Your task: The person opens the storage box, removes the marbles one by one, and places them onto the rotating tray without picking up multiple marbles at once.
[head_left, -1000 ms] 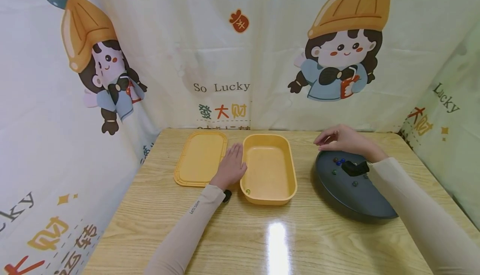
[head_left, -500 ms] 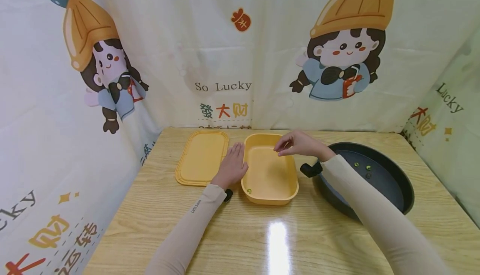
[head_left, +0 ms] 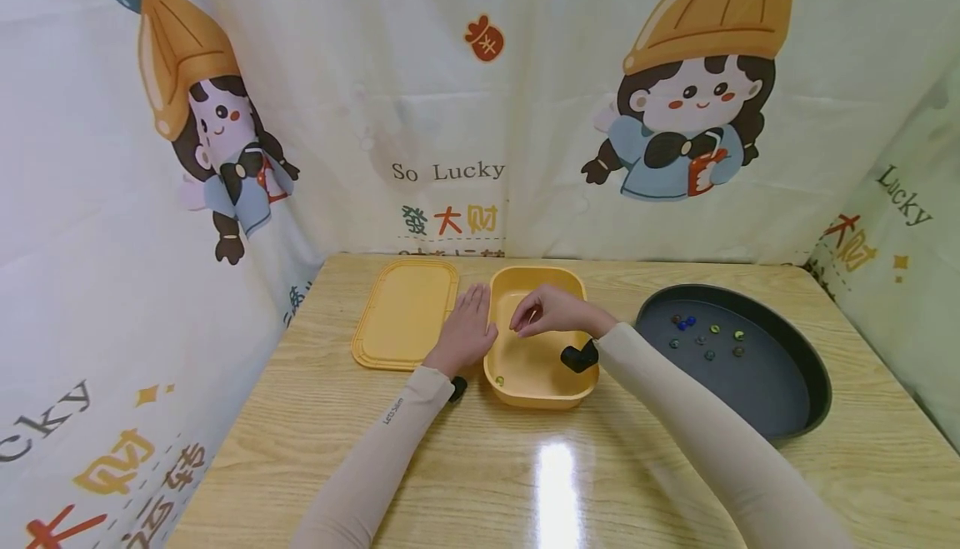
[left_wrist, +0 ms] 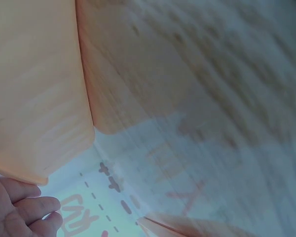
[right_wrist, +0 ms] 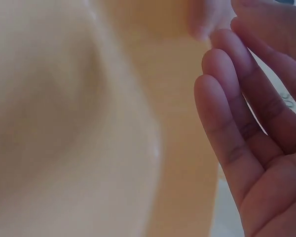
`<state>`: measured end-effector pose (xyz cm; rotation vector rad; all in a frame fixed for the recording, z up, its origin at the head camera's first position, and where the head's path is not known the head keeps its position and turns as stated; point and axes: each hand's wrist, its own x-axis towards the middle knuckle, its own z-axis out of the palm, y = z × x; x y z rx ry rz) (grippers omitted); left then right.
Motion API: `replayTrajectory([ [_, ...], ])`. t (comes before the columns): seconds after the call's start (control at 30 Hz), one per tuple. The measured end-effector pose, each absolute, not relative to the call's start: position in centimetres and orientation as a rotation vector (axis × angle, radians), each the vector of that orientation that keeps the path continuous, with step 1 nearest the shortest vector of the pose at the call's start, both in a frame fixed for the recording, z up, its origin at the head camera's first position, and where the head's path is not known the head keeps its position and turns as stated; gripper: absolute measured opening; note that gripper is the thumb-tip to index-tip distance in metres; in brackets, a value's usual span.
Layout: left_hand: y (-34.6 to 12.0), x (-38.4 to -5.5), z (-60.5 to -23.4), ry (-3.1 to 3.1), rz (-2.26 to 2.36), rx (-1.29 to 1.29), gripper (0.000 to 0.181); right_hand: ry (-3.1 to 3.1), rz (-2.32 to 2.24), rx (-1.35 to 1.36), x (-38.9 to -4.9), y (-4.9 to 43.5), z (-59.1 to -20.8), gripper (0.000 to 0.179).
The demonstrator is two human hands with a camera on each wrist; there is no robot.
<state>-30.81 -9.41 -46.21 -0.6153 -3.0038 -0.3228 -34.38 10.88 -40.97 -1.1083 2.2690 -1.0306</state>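
Observation:
A yellow rectangular box [head_left: 540, 378] stands in the middle of the table, with a small greenish marble [head_left: 499, 380] in its front left corner. My left hand [head_left: 465, 334] lies along the box's left side, fingers straight, fingertips right at the rim in the left wrist view. Over the inside of the box hovers my right hand [head_left: 555, 312], thumb and index fingertips drawn together. I cannot tell whether something is between those fingertips. In the right wrist view the other fingers [right_wrist: 219, 106] are extended and slightly bent.
Right of the box is a round dark pan [head_left: 772, 395] holding several marbles [head_left: 708, 355] of blue, green, yellow and brown. A flat yellow lid [head_left: 405, 316] lies to the left. A patterned cloth [head_left: 547, 116] hangs behind the wooden table [head_left: 405, 482].
My right hand has travelled left from above the pan's back left rim to over the box. The pan's marbles show again from behind the arm. The left hand stays beside the box.

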Motion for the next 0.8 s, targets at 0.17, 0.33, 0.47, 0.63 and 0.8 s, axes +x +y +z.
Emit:
replayTrajectory([
  [0.17, -9.5, -30.9, -46.3, -2.989, -0.318, -0.623, 0.064, 2.226, -0.998, -1.106, -34.2, 10.1, -42.1, 0.017],
  [0.33, -9.5, -31.0, -46.4, -2.974, -0.311, -0.623, 0.064, 2.144, -0.997, -1.115, -33.9, 9.5, -42.9, 0.016],
  [0.47, -9.5, -31.1, -46.5, -2.97, -0.317, -0.621, 0.063, 2.111, -0.941, -1.156, -33.7, 8.8, -43.7, 0.016],
  [0.63, -9.5, -31.1, -46.5, -2.978, -0.319, -0.62, 0.063, 2.075, -0.892, -1.156, -33.3, 8.2, -44.4, 0.015],
  [0.8, -9.6, -31.1, -46.4, -2.986, -0.327, -0.625, 0.063, 2.041, -0.853, -1.142, -32.6, 7.7, -44.5, 0.012],
])
